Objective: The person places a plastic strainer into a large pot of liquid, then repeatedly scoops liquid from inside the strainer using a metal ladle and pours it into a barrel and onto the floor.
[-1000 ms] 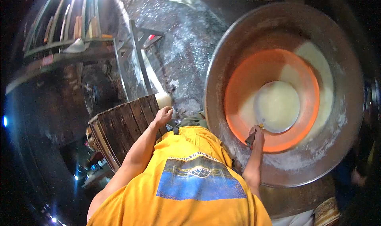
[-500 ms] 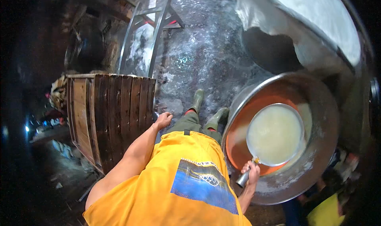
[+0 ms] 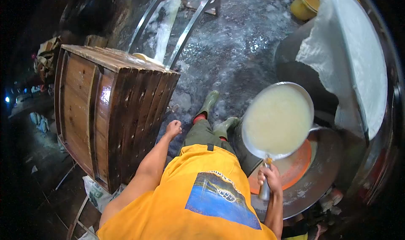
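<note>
My right hand [image 3: 270, 176] grips the short metal handle of a large, wide, shallow ladle [image 3: 249, 145]. Pale, creamy yellow liquid [image 3: 278, 117] fills it almost to the rim. The ladle is above a big metal basin [image 3: 314, 204], partly hiding it. Inside the basin, an orange-red bowl or ring [image 3: 300, 172] shows around more pale liquid. My left hand [image 3: 173, 129] hangs beside a dark wooden box [image 3: 78, 109] with its fingers curled in and nothing visible in them.
A large vat covered with white cloth [image 3: 365, 63] stands at the right. Behind it is a yellow bucket [image 3: 304, 4]. A metal frame [image 3: 190, 29] rises beyond the box. The floor [image 3: 236, 50] looks wet, and my green boots [image 3: 209, 101] stand on it.
My right hand has raised the full ladle out of the basin and moved it away, toward the cloth-covered vat's side. My view has shifted; my left hand stays curled beside the box.
</note>
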A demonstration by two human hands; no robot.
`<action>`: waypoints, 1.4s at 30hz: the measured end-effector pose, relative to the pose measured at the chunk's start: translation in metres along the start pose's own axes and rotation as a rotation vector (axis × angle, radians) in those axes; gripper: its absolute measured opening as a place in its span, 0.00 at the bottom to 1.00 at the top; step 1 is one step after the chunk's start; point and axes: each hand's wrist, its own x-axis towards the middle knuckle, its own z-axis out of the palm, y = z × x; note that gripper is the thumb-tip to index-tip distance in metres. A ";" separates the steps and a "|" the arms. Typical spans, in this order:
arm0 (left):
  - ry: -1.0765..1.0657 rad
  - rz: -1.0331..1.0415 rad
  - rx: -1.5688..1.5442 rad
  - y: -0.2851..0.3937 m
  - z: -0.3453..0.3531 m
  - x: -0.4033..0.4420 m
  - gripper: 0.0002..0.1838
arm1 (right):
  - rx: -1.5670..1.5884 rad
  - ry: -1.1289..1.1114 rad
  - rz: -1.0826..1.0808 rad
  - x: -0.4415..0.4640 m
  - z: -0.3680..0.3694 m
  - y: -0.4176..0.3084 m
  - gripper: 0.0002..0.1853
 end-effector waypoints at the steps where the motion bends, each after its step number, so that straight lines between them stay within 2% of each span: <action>1: 0.014 -0.033 -0.071 -0.010 -0.006 0.001 0.13 | -0.060 -0.042 -0.015 0.026 0.009 -0.005 0.05; 4: 0.021 -0.127 -0.245 -0.050 -0.021 0.007 0.13 | -0.237 -0.089 -0.075 0.113 0.036 -0.017 0.05; 7: 0.093 -0.271 -0.198 -0.045 -0.031 -0.014 0.15 | -0.459 -0.063 -0.118 0.206 0.065 -0.024 0.04; 9: 0.115 -0.316 -0.221 -0.062 -0.032 -0.015 0.15 | -0.489 -0.103 -0.073 0.254 0.091 -0.033 0.03; 11: 0.131 -0.354 -0.256 -0.074 -0.032 -0.019 0.16 | -0.711 -0.184 -0.102 0.326 0.095 -0.019 0.04; 14: 0.146 -0.386 -0.331 -0.076 -0.032 -0.027 0.17 | -0.475 -0.172 0.093 0.382 0.137 -0.017 0.04; 17: 0.150 -0.417 -0.436 -0.078 -0.031 -0.031 0.17 | -0.574 -0.047 0.227 0.426 0.175 -0.018 0.04; 19: 0.159 -0.445 -0.493 -0.083 -0.027 -0.030 0.17 | -0.666 -0.037 0.166 0.451 0.192 -0.014 0.04; 24: 0.155 -0.508 -0.553 -0.074 -0.020 -0.030 0.16 | -0.794 -0.063 0.150 0.496 0.226 -0.016 0.04; 27: 0.149 -0.484 -0.537 -0.061 -0.020 -0.026 0.16 | -0.781 -0.085 0.262 0.494 0.247 -0.028 0.18; 31: 0.136 -0.425 -0.583 -0.066 -0.021 -0.016 0.17 | -0.778 -0.023 0.200 0.475 0.262 -0.045 0.19; 34: 0.132 -0.441 -0.586 -0.073 -0.027 -0.008 0.17 | -0.818 0.023 0.212 0.491 0.244 -0.036 0.22; 37: 0.141 -0.397 -0.599 -0.086 -0.028 0.000 0.17 | -0.858 0.139 0.168 0.513 0.218 -0.023 0.22; 39: 0.133 -0.404 -0.590 -0.081 -0.032 0.002 0.17 | -0.850 0.319 0.114 0.517 0.209 -0.022 0.21; 42: 0.126 -0.443 -0.582 -0.065 -0.036 0.007 0.18 | -0.823 0.550 -0.098 0.487 0.207 -0.039 0.13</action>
